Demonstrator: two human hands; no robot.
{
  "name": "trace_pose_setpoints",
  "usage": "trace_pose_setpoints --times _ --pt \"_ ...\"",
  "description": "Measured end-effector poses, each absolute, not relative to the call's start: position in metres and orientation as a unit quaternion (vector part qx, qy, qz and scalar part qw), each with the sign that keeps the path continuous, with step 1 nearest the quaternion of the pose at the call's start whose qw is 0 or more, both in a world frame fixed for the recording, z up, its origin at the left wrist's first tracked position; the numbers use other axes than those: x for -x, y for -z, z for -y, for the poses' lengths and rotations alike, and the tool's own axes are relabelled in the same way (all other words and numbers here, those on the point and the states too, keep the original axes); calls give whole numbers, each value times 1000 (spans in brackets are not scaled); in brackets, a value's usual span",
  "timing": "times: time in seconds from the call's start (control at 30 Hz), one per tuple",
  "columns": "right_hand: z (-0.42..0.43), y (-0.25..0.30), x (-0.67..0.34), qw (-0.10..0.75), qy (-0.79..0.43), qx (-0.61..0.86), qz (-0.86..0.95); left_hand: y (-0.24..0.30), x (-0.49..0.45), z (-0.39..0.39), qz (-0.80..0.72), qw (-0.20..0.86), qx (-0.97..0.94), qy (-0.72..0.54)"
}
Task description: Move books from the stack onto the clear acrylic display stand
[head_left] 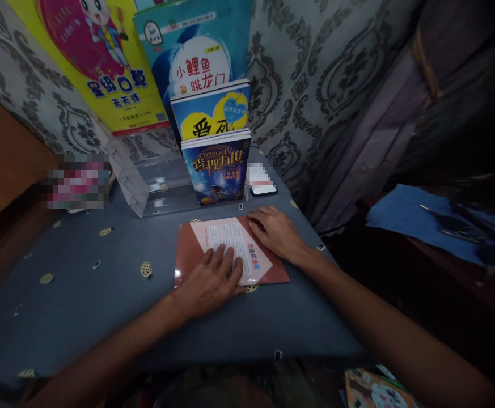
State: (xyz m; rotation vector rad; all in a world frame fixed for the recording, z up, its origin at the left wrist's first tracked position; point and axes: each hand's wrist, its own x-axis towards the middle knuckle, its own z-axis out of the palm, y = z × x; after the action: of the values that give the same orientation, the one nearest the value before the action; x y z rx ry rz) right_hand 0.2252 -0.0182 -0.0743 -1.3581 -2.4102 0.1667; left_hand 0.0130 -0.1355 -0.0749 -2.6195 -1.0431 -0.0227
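A thin book [191,241] with a reddish-brown cover lies flat on the table. A pale slanted panel of printed text covers its middle. My left hand [213,277] rests on its lower part, fingers spread over the text and holding nothing. At the book's upper right edge is my right hand [278,233], its fingers loosely bent and thumb apart from them, touching the cover near the corner. Just behind the book, a dark blue book [219,170] stands in front of a yellow-and-blue book [207,113] and a teal book [200,48] in a clear rack.
The clear rack [139,195] stands near the patterned wall, with a large yellow workbook [132,122] at its left. A phone [264,190] lies right of the rack. A blue cloth [409,218] is at far right. Below the table edge [307,354] lies a colourful book [375,391].
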Motion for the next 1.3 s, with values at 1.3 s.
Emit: trace_pose_setpoints --times 1.3 --pt "32 106 -216 247 -67 373 892 69 40 80 513 80 849 100"
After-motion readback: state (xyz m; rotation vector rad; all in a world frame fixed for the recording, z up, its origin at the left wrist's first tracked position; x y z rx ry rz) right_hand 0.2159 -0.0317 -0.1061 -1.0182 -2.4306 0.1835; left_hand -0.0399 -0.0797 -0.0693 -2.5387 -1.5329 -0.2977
